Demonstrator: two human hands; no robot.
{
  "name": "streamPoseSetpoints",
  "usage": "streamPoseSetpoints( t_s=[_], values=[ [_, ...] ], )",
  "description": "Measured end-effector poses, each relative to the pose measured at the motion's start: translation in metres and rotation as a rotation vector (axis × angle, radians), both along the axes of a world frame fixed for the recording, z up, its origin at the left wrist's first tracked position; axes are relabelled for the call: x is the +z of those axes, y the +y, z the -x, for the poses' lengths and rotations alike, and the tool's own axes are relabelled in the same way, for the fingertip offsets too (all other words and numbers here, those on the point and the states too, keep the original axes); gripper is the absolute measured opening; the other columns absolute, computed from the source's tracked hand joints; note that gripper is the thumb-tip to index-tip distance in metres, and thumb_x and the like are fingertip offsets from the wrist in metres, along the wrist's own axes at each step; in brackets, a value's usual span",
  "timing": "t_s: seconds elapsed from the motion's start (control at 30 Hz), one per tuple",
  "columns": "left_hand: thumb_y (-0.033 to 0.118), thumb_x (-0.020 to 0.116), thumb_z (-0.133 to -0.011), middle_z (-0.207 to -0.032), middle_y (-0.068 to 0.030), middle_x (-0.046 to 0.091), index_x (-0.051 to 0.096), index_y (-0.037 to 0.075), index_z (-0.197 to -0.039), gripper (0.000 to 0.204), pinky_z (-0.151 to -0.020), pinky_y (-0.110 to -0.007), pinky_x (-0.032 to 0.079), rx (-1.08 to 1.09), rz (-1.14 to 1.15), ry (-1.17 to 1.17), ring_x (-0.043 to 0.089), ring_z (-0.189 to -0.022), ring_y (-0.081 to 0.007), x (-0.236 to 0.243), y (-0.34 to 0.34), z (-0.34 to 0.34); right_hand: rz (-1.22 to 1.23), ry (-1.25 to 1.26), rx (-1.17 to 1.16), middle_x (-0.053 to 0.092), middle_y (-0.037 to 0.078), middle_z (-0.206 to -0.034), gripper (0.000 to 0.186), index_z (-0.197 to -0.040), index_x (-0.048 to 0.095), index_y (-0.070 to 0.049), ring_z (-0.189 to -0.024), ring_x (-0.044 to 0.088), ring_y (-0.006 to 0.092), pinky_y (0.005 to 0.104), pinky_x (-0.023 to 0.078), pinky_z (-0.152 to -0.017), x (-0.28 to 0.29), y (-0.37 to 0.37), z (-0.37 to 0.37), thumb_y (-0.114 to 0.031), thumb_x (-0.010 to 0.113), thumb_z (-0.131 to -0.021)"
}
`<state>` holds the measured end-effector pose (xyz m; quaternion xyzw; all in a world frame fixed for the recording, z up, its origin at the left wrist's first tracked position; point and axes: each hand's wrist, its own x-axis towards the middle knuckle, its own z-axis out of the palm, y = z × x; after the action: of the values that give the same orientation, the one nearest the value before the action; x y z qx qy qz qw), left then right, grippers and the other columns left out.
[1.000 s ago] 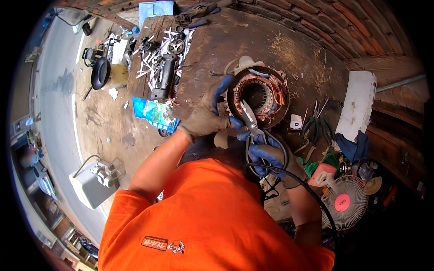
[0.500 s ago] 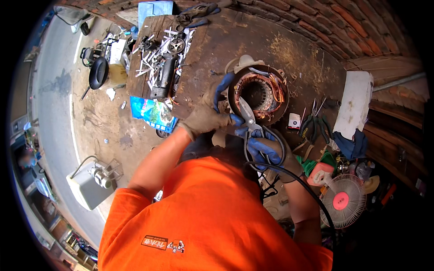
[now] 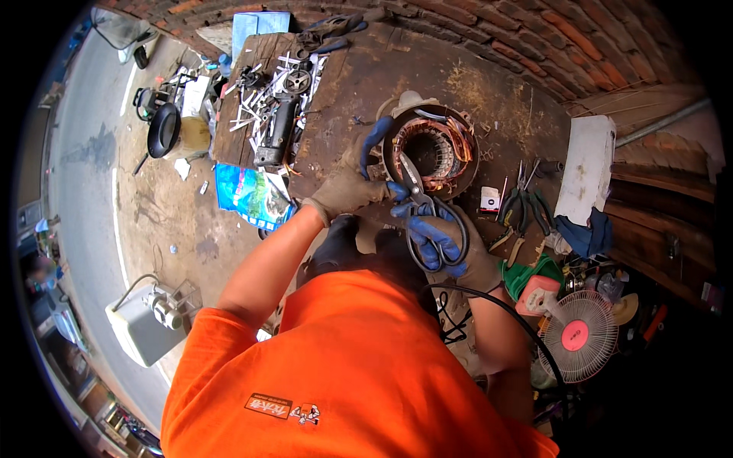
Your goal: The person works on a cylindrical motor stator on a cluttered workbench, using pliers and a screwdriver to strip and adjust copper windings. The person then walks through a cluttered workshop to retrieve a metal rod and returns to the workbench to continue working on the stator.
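A round motor stator (image 3: 460,180) with copper windings (image 3: 456,141) inside its dark housing lies on the wooden table. My left hand (image 3: 353,183), in a brown glove with blue fingers, grips the housing's left and near side, forefinger along the rim and thumb close to the scissors. In a like glove, my right hand (image 3: 443,240) is closed round the black loop handles of large scissors (image 3: 413,177). Their blades reach over the near-left rim to the windings, tips at the inner edge of the ring. Whether the tips touch wire I cannot tell.
Right of the stator lie several pliers (image 3: 521,212) and a small white box (image 3: 489,200). A pink fan (image 3: 576,336) stands lower right. An angle grinder (image 3: 279,130) rests among white strips at left, above a blue bag (image 3: 248,195). A brick wall (image 3: 550,46) bounds the far side.
The whole view has shifted slightly. My right hand and the scissors have tilted a little, and the blades look narrower now. My left hand keeps its place at the housing.
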<state>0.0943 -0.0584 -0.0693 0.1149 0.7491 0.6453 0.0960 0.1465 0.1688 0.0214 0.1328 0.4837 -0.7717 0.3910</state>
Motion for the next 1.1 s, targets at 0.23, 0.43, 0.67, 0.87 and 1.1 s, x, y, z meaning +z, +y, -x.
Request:
streamPoseSetpoints(
  t_s=[0.23, 0.43, 0.67, 0.87, 1.1],
  values=[
    [0.028, 0.096, -0.065, -0.160, -0.0103, 0.035, 0.026, 0.011, -0.159, 0.119, -0.115, -0.041, 0.037, 0.031, 0.016, -0.020, 0.036, -0.146, -0.0226, -0.008, 0.000, -0.002, 0.063, 0.015, 0.029, 0.056, -0.004, -0.074, 0.033, -0.118, 0.066, -0.002, -0.055, 0.045, 0.0043, 0.0212, 0.033, -0.050, 0.010, 0.001, 0.011, -0.023, 0.065, -0.093],
    [0.026, 0.096, -0.065, -0.160, -0.0093, 0.035, 0.025, 0.011, -0.159, 0.119, -0.118, -0.039, 0.033, 0.026, -0.082, -0.057, 0.033, -0.147, -0.0221, -0.004, 0.002, -0.004, -0.256, 0.619, -0.200, 0.061, -0.001, -0.077, 0.031, -0.120, 0.064, -0.001, -0.058, 0.052, 0.0070, 0.0227, 0.041, -0.052, -0.028, -0.030, -0.010, -0.012, 0.066, -0.092],
    [0.018, 0.094, -0.068, -0.158, -0.0060, 0.038, 0.026, 0.012, -0.159, 0.114, -0.118, -0.037, 0.031, 0.048, -0.172, -0.159, 0.036, -0.143, -0.0182, -0.003, 0.002, -0.006, 0.057, 0.213, 0.006, 0.064, 0.003, -0.085, 0.033, -0.125, 0.063, -0.002, -0.066, 0.060, 0.0097, 0.0230, 0.046, -0.055, -0.032, -0.015, -0.003, -0.009, 0.067, -0.093],
    [0.016, 0.090, -0.069, -0.137, -0.0106, 0.055, 0.035, 0.013, -0.154, 0.101, -0.099, -0.037, 0.050, 0.060, -0.244, -0.169, 0.055, -0.124, -0.0218, -0.007, 0.004, -0.003, 0.024, 0.039, -0.049, 0.052, -0.006, -0.069, 0.034, -0.126, 0.062, -0.004, -0.049, 0.044, 0.0034, 0.0203, 0.031, -0.044, 0.001, -0.026, 0.002, -0.016, 0.066, -0.095],
    [0.015, 0.092, -0.071, -0.150, -0.0081, 0.045, 0.031, 0.014, -0.157, 0.106, -0.103, -0.036, 0.048, -0.001, -0.151, -0.173, 0.049, -0.130, -0.0183, -0.016, 0.001, 0.000, -0.084, 0.026, -0.131, 0.054, -0.005, -0.070, 0.023, -0.114, 0.066, -0.006, -0.052, 0.047, 0.0043, 0.0206, 0.035, -0.046, 0.011, -0.038, 0.007, -0.012, 0.069, -0.093]
  ],
)
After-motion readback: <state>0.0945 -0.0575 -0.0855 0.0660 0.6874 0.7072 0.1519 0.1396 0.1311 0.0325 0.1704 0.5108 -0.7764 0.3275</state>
